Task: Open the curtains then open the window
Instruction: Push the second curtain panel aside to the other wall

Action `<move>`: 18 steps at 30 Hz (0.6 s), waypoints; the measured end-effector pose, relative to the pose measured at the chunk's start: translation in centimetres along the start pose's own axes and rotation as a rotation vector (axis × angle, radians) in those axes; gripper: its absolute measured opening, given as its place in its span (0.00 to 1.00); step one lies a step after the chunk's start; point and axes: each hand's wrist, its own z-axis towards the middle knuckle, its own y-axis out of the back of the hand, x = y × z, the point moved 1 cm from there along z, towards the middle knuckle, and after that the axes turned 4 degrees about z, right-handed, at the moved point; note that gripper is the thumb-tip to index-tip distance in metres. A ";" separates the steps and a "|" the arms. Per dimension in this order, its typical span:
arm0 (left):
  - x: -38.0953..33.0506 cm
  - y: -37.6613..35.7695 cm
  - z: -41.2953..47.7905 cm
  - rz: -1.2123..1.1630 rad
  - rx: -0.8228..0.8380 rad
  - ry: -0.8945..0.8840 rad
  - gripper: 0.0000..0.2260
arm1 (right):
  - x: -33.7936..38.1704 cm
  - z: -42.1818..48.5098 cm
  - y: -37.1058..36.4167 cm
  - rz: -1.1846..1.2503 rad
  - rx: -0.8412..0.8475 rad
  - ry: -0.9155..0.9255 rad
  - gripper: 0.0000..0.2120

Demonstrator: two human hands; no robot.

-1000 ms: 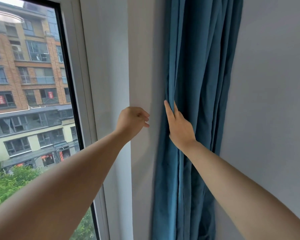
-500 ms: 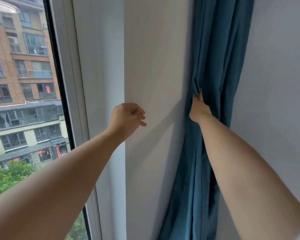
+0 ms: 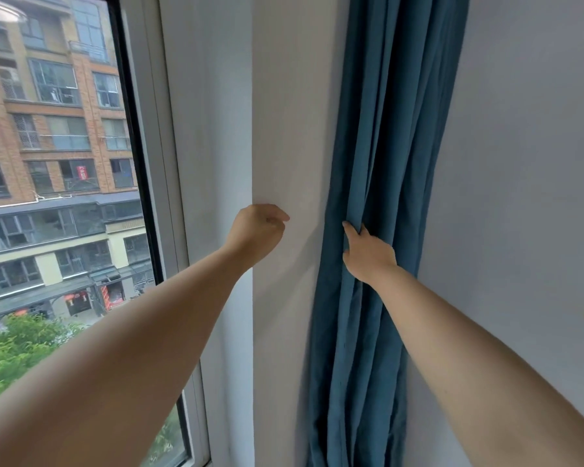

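The curtain step looks nearly finished: the teal-blue pleated fabric curtain (image 3: 378, 163) hangs bunched against the grey wall (image 3: 526, 163), right of the white window reveal (image 3: 284, 112). The right hand (image 3: 368, 254) grips its folds. The left hand (image 3: 258, 230) is loosely curled, apparently holding nothing. Next, the glass window (image 3: 58, 163) needs its handle found; none is visible here.
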 end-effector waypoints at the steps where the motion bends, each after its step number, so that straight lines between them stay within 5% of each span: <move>1: 0.2 -0.2 -0.2 0.010 0.009 0.003 0.15 | -0.1 -0.5 0.0 -0.010 -0.048 0.023 0.27; 7: 0.2 1.9 -3.0 -0.041 -0.009 0.018 0.15 | 1.2 -4.0 3.5 -0.082 -0.265 0.082 0.24; 18: 1.2 11.5 -12.4 0.133 -0.062 -0.059 0.19 | 12.0 -13.1 8.5 -0.139 -0.225 0.220 0.23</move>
